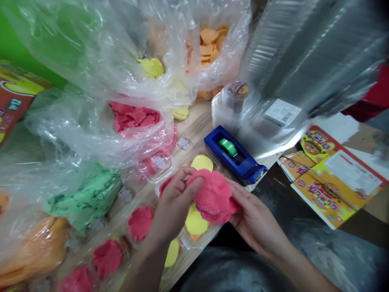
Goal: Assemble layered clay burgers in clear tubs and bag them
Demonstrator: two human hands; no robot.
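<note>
Both hands pinch a pink clay disc (215, 196) over the counter (194, 121), the left hand (174, 205) gripping its 9 o'clock edge, the right hand (257, 221) holding its 4 o'clock edge, with the blue tape dispenser (234, 156) at 1 o'clock.

A blue tape dispenser (240, 162) with a green roll (227, 147) sat mid-table. Beyond it, clear bags held orange pieces (211, 42), yellow pieces (151, 67) and pink pieces (133, 115); a green mass (88, 194) lay near left. Printed cards (331, 190) were spread at right, under a stack of clear trays (304, 61). A red box (15, 97) stood far left.
</note>
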